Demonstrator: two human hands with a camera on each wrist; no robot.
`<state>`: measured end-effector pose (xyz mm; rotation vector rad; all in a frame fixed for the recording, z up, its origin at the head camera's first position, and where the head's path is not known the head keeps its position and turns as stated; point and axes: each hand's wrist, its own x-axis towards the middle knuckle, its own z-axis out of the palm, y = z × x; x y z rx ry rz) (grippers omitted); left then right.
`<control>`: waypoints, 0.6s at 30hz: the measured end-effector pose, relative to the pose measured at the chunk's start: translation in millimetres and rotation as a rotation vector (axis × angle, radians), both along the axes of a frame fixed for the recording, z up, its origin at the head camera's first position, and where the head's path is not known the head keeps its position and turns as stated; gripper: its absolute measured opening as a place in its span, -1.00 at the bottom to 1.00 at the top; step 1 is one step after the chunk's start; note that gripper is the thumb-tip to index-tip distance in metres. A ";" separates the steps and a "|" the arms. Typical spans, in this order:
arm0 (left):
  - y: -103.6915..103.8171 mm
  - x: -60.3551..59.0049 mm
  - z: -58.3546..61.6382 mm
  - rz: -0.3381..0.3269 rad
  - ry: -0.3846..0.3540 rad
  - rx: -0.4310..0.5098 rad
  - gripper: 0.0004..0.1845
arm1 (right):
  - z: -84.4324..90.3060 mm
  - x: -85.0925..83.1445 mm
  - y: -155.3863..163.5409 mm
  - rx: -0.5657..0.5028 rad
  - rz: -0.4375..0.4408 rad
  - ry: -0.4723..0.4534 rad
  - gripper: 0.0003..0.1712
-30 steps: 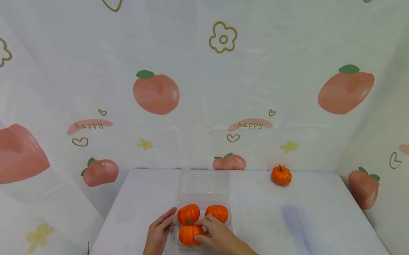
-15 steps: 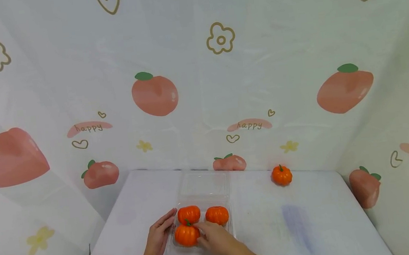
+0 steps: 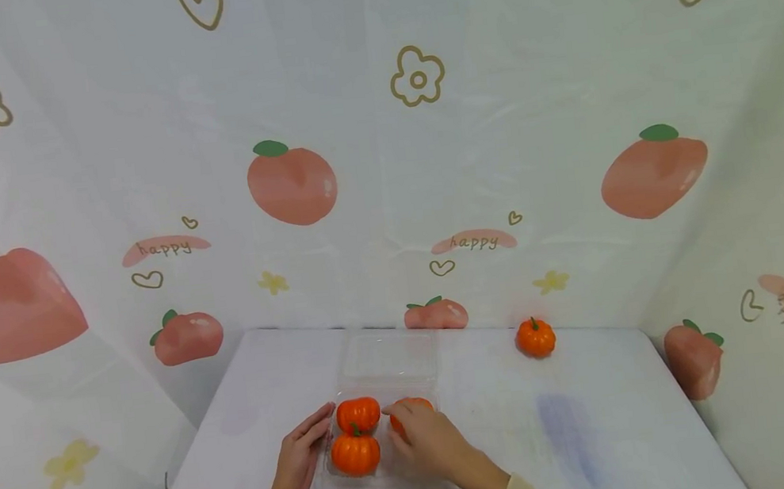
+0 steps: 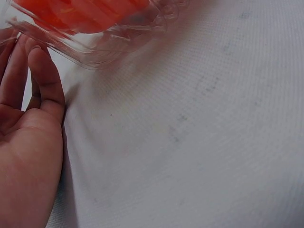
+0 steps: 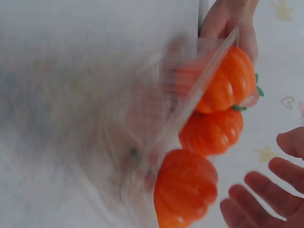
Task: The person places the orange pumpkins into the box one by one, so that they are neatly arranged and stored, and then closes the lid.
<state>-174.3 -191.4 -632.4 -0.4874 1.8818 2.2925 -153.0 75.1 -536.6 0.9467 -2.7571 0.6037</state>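
A clear plastic clamshell box (image 3: 330,466) holds three small orange pumpkins. Two sit on its left side, the front pumpkin (image 3: 355,455) and the back pumpkin (image 3: 358,415), close together. The right-hand pumpkin (image 3: 409,408) is partly covered by my right hand (image 3: 430,444). In the right wrist view, that hand's fingers (image 5: 254,190) are spread near the pumpkins and hold nothing. My left hand (image 3: 295,463) lies along the box's left side with fingers extended. The left wrist view has the fingers (image 4: 47,78) beside the clear wall (image 4: 92,59).
Behind the pumpkins the box's clear lid (image 3: 389,356) lies folded back. Another orange pumpkin (image 3: 535,338) with a green stem stands at the back right of the white table (image 3: 498,432). A printed cloth (image 3: 366,271) rises along the back and both sides.
The front pumpkin has shifted left within the box. My right hand has let go of it and moved right, over the right-hand pumpkin. My left hand has stayed beside the box.
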 end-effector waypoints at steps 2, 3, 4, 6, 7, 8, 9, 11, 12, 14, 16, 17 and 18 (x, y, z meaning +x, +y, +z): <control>-0.2 0.0 0.3 -0.005 -0.003 -0.010 -0.40 | 2.0 -2.3 2.5 0.025 -0.024 0.063 -0.61; -0.2 0.0 0.6 -0.004 -0.005 -0.008 -0.39 | 2.5 -3.4 3.7 0.040 -0.039 0.065 -0.57; -0.2 -0.2 0.5 -0.003 -0.006 -0.007 -0.39 | 2.8 -4.7 4.9 0.058 -0.059 0.061 -0.54; -0.4 -0.5 -0.1 -0.006 -0.003 -0.011 -0.39 | 3.1 -7.2 7.3 0.081 -0.094 0.028 -0.45; -0.4 -0.6 -0.2 -0.003 -0.002 -0.007 -0.39 | 2.5 -8.6 8.4 0.087 -0.112 0.010 -0.41; -0.4 -0.6 -0.2 0.001 -0.001 -0.001 -0.39 | 1.2 -10.1 9.7 0.089 -0.129 -0.005 -0.37; -0.4 -0.8 -0.5 0.003 -0.001 0.001 -0.39 | -0.1 -11.6 11.1 0.093 -0.146 -0.018 -0.34; -0.4 -0.9 -0.8 0.007 0.003 0.005 -0.40 | -3.2 -15.1 14.4 0.096 -0.171 -0.024 -0.29; -0.3 -1.0 -0.9 0.010 0.003 0.009 -0.40 | -5.1 -16.9 16.3 0.099 -0.184 -0.021 -0.27; -0.3 -0.9 -1.6 0.010 0.007 0.006 -0.41 | -9.2 -20.7 20.7 0.110 -0.204 -0.011 -0.24; -0.1 -0.4 -2.0 0.010 0.014 0.009 -0.42 | -13.0 -24.1 25.6 0.119 -0.220 0.001 -0.23; -0.1 -0.2 -2.4 0.011 0.018 0.014 -0.43 | -15.1 -25.7 28.3 0.122 -0.227 0.005 -0.22; -0.1 0.1 -2.6 0.011 0.024 0.018 -0.43 | -17.0 -27.3 31.2 0.124 -0.233 0.017 -0.22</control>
